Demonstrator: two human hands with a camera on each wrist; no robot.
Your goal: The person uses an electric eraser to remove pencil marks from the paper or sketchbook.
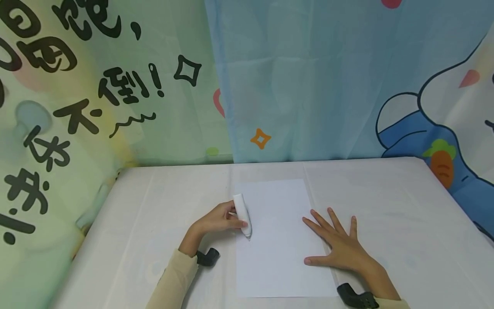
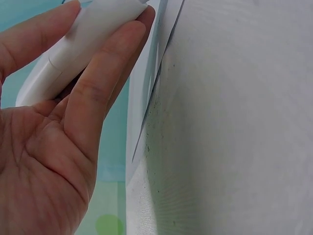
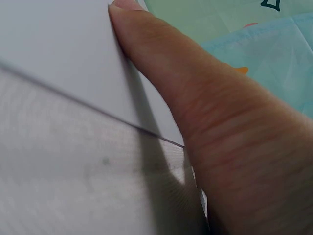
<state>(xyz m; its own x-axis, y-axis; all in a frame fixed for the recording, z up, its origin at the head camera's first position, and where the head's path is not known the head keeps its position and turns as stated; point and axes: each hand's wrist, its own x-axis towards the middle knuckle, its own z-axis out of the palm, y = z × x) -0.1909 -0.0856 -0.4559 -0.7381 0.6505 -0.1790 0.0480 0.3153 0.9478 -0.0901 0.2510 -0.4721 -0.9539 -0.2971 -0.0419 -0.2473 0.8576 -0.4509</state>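
Note:
A sheet of white paper lies on the white-covered table. My left hand pinches a thick white pen-like tube between thumb and fingers, over the paper's left edge. The tube leans, with its narrow tip pointing down toward the sheet. In the left wrist view the smooth white tube crosses the fingers above the palm. My right hand is spread across the paper's right edge, fingers straight and apart. In the right wrist view its thumb reaches over the sheet.
The white tablecloth extends on both sides of the paper. Behind the table hangs a printed curtain, green with dark lettering at left and blue with a cartoon figure at right. Dark wrist cameras are strapped at both cuffs.

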